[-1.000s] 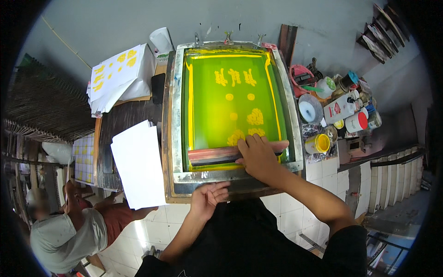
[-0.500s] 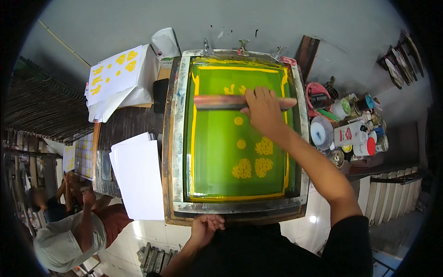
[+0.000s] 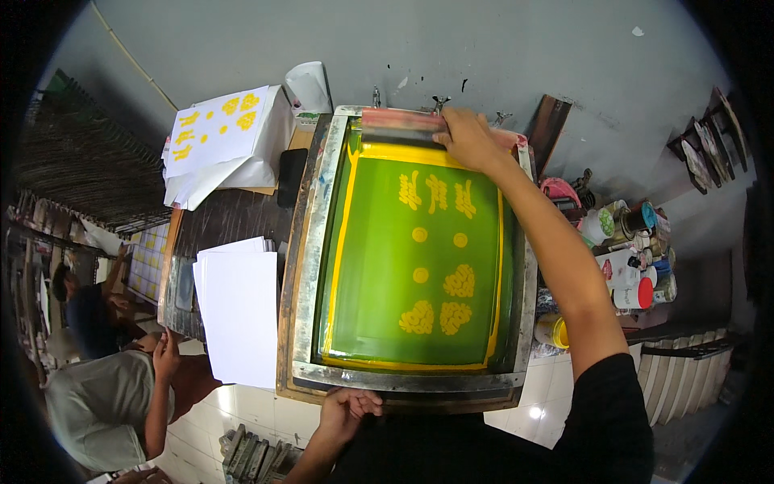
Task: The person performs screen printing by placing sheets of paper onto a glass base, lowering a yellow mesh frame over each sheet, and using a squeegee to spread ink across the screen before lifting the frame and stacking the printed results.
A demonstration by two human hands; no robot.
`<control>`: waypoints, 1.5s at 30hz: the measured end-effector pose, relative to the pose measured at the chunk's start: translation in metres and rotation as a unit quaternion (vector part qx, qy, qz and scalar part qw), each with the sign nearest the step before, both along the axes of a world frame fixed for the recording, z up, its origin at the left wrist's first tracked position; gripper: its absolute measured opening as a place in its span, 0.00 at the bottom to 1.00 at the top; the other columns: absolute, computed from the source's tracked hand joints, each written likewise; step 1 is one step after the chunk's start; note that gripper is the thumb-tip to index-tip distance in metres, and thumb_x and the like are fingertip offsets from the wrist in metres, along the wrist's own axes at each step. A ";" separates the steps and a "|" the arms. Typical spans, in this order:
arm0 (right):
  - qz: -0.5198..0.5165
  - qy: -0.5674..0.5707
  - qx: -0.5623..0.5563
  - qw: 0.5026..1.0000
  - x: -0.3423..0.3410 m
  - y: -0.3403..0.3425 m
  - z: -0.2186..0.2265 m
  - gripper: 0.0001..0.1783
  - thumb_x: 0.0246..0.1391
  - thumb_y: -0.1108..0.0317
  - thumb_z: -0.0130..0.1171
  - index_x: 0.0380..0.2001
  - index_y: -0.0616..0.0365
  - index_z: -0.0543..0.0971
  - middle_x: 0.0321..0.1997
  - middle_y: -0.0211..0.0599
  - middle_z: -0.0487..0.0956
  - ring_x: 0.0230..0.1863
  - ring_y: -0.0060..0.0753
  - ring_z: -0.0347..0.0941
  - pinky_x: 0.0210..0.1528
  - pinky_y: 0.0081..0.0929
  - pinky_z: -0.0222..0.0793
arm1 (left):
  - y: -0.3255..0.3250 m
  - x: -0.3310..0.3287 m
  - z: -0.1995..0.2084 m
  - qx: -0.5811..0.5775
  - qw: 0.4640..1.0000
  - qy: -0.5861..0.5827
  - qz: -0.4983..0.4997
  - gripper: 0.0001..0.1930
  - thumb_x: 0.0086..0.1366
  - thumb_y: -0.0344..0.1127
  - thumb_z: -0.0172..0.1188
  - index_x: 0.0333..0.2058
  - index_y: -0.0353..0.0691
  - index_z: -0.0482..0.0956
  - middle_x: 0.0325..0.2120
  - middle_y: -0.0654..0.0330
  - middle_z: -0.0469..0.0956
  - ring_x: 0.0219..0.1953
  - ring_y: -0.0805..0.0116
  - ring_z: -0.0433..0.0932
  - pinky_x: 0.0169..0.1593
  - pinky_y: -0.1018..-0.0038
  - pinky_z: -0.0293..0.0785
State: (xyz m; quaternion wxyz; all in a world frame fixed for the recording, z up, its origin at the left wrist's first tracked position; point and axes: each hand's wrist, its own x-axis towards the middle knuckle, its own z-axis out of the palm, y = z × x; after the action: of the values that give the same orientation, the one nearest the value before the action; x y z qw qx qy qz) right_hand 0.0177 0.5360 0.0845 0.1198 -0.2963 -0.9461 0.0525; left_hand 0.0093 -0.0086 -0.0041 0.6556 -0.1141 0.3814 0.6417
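A printing screen (image 3: 371,298) with green mesh and yellow ink lies in a worn metal frame (image 3: 300,323) in front of me. My right hand (image 3: 472,141) is closed on a long squeegee (image 3: 395,121) with a reddish handle. The squeegee lies across the screen's far end, against a thick band of yellow ink. Leaf-like shapes, round dots and lettering show yellow in the mesh. My left hand (image 3: 347,413) is curled at the near edge of the wooden base (image 3: 484,401). What its fingers hold, if anything, is hidden.
Left of the screen lie blank white paper (image 3: 238,319) and a stack topped by a yellow-printed sheet (image 3: 218,125), with a black phone (image 3: 292,177) beside it. Tubs and bottles (image 3: 633,294) crowd the right. Two people (image 3: 105,403) are at the lower left, near a drying rack (image 3: 89,153).
My right hand has pushed the squeegee away from me, from the upper part of the mesh to the far frame edge. The view has shifted slightly. My left hand stays at the near edge.
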 end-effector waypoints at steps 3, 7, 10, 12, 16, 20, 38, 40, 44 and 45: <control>-0.003 0.009 0.027 1.000 -0.004 0.007 -0.003 0.21 0.63 0.59 0.62 0.52 0.61 0.73 0.54 0.49 0.79 0.57 0.54 0.73 0.59 0.49 0.62 | 0.000 -0.001 0.001 0.002 1.000 -0.013 0.006 0.17 0.66 0.32 0.50 0.33 0.21 0.82 0.33 0.41 0.85 0.32 0.49 0.83 0.45 0.60 0.80; -0.013 0.000 0.044 0.999 -0.007 0.004 -0.009 0.22 0.62 0.57 0.63 0.52 0.60 0.74 0.53 0.49 0.79 0.57 0.53 0.73 0.59 0.52 0.62 | 0.000 -0.002 0.001 0.005 1.000 -0.003 -0.008 0.17 0.66 0.33 0.50 0.33 0.22 0.82 0.33 0.41 0.85 0.33 0.49 0.83 0.45 0.60 0.80; -0.029 -0.034 0.043 0.998 -0.001 -0.010 -0.009 0.23 0.61 0.56 0.63 0.52 0.60 0.74 0.52 0.49 0.80 0.56 0.53 0.74 0.59 0.53 0.62 | 0.002 -0.002 0.001 0.016 1.000 -0.004 -0.012 0.17 0.66 0.33 0.50 0.33 0.23 0.82 0.33 0.42 0.85 0.32 0.49 0.83 0.45 0.61 0.80; -0.028 -0.024 0.034 0.999 0.007 -0.028 -0.008 0.23 0.61 0.55 0.64 0.51 0.60 0.74 0.51 0.49 0.80 0.56 0.54 0.74 0.59 0.53 0.63 | 0.002 -0.003 0.001 0.018 1.000 -0.015 -0.010 0.17 0.66 0.33 0.51 0.33 0.23 0.82 0.33 0.42 0.85 0.32 0.50 0.84 0.45 0.61 0.81; -0.032 -0.039 -0.030 0.998 0.032 -0.081 -0.007 0.22 0.60 0.57 0.64 0.48 0.61 0.74 0.50 0.51 0.80 0.55 0.56 0.74 0.58 0.54 0.63 | 0.003 -0.003 -0.002 0.037 0.999 -0.023 -0.010 0.16 0.67 0.34 0.52 0.32 0.24 0.82 0.32 0.43 0.85 0.32 0.54 0.84 0.44 0.64 0.82; -0.022 -0.010 -0.035 0.999 0.070 -0.166 -0.007 0.19 0.59 0.60 0.65 0.46 0.61 0.74 0.46 0.52 0.79 0.52 0.57 0.74 0.54 0.53 0.64 | 0.002 -0.006 -0.008 0.050 0.998 -0.017 -0.035 0.16 0.69 0.36 0.51 0.35 0.27 0.83 0.33 0.47 0.85 0.33 0.55 0.84 0.45 0.63 0.81; 0.021 0.265 0.189 0.945 0.140 -0.318 0.146 0.15 0.51 0.71 0.67 0.42 0.58 0.74 0.39 0.42 0.76 0.42 0.52 0.71 0.48 0.44 0.62 | 0.064 -0.039 0.079 0.399 0.912 0.055 -0.070 0.25 0.73 0.43 0.50 0.55 0.25 0.77 0.23 0.57 0.75 0.25 0.60 0.75 0.33 0.60 0.74; 0.014 0.278 0.261 0.924 0.126 -0.290 0.185 0.15 0.54 0.67 0.66 0.42 0.60 0.76 0.39 0.44 0.78 0.43 0.51 0.74 0.47 0.43 0.63 | 0.112 -0.062 0.079 0.346 0.904 0.231 -0.093 0.20 0.74 0.40 0.53 0.54 0.27 0.78 0.32 0.49 0.81 0.33 0.53 0.82 0.41 0.60 0.79; -0.016 0.221 0.231 0.947 0.112 -0.257 0.268 0.17 0.62 0.63 0.58 0.45 0.69 0.78 0.40 0.58 0.82 0.41 0.53 0.80 0.50 0.48 0.74 | 0.165 -0.086 0.041 -0.080 0.453 0.867 -0.193 0.45 0.69 0.61 0.58 0.73 0.34 0.58 0.67 0.35 0.65 0.74 0.40 0.56 0.75 0.48 0.45; -0.040 0.216 0.190 0.957 0.110 -0.252 0.284 0.18 0.64 0.63 0.57 0.46 0.70 0.78 0.40 0.60 0.83 0.41 0.54 0.80 0.51 0.49 0.76 | 0.160 -0.093 0.031 -0.081 0.414 0.890 -0.172 0.48 0.67 0.64 0.60 0.73 0.35 0.56 0.70 0.34 0.60 0.76 0.41 0.50 0.75 0.47 0.40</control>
State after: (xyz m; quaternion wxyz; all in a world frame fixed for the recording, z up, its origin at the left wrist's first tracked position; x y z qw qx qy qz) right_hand 0.1277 0.2835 0.3687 0.3775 -0.2875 -0.8775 -0.0704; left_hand -0.0836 0.1513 0.0267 0.0333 0.5365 0.8132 0.2232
